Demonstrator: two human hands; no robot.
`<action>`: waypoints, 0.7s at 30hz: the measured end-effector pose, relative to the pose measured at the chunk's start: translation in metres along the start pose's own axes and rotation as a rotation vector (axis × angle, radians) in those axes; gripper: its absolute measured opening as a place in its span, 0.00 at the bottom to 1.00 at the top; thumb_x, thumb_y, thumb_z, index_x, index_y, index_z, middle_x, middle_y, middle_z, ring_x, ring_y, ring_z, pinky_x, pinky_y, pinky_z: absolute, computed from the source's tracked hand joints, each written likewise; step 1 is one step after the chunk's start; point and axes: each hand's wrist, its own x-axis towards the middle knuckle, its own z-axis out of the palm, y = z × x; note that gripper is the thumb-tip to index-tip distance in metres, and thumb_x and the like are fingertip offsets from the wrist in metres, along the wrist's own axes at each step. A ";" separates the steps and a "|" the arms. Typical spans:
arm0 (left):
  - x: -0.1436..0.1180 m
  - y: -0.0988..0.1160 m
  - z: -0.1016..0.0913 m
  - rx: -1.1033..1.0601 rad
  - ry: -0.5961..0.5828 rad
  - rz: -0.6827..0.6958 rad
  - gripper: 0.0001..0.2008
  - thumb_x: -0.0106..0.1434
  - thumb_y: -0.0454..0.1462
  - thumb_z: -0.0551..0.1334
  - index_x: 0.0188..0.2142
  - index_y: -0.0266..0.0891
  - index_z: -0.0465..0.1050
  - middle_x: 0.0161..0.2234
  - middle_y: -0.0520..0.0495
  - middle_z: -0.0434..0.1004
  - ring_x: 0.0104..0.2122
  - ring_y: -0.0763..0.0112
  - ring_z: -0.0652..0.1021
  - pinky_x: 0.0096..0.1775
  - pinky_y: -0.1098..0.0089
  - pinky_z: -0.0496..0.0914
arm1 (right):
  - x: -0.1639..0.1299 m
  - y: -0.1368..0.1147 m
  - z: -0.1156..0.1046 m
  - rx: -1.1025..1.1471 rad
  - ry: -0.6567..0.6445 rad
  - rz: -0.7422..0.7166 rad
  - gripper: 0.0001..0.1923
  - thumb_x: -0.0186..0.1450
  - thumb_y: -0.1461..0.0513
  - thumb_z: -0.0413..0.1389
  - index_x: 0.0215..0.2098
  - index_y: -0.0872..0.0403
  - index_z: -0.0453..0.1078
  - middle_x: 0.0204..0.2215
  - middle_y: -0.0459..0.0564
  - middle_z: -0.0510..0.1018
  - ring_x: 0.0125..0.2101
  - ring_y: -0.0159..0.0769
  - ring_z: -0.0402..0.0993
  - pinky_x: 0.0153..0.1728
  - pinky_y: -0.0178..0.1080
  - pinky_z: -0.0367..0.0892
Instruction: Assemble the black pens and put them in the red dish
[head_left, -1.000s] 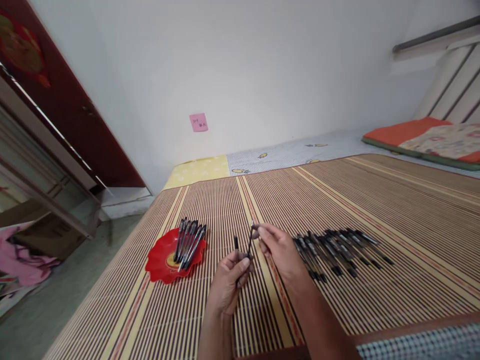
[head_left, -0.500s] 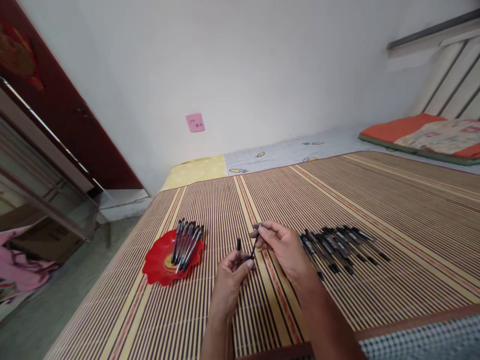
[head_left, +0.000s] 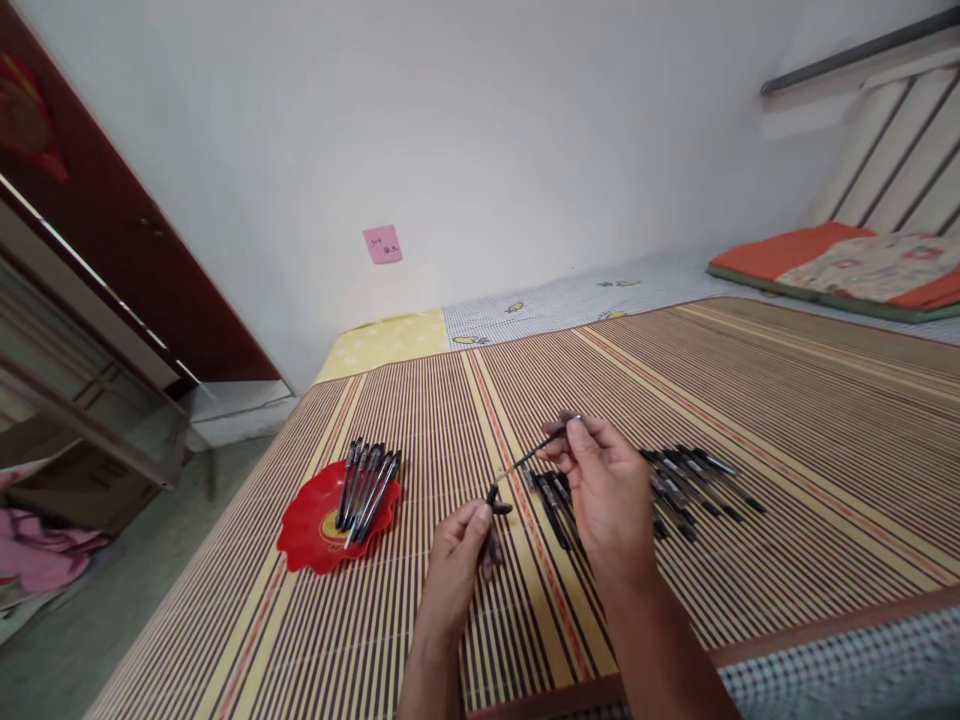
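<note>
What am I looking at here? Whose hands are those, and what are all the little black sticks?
The camera sits on a person's head and looks down, so you see that person's own two hands. The left hand pinches a small dark pen piece. The right hand holds a thin pen part, raised and tilted. They work over a striped bamboo mat. On the left, a red plate holds a bunch of black pens. More pens lie loose on the mat behind the right hand. A pink note is stuck on the wall.

Slim black pen (head_left: 534, 455) — tilted, tip toward black cap (head_left: 492, 494)
</note>
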 end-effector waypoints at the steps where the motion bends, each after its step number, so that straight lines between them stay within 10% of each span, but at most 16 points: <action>1: 0.000 0.000 0.000 0.005 -0.010 -0.001 0.20 0.64 0.53 0.62 0.28 0.38 0.72 0.19 0.55 0.64 0.18 0.77 0.61 0.22 0.74 0.55 | 0.000 0.001 0.000 0.003 -0.006 0.008 0.10 0.63 0.56 0.63 0.35 0.54 0.72 0.33 0.47 0.80 0.26 0.29 0.75 0.31 0.36 0.72; 21: 0.001 0.001 -0.003 0.109 -0.008 0.078 0.14 0.67 0.46 0.62 0.37 0.38 0.79 0.23 0.54 0.65 0.24 0.75 0.64 0.27 0.74 0.58 | 0.002 -0.003 -0.005 -0.108 -0.075 -0.053 0.09 0.66 0.56 0.61 0.37 0.54 0.73 0.34 0.48 0.81 0.25 0.28 0.75 0.30 0.34 0.72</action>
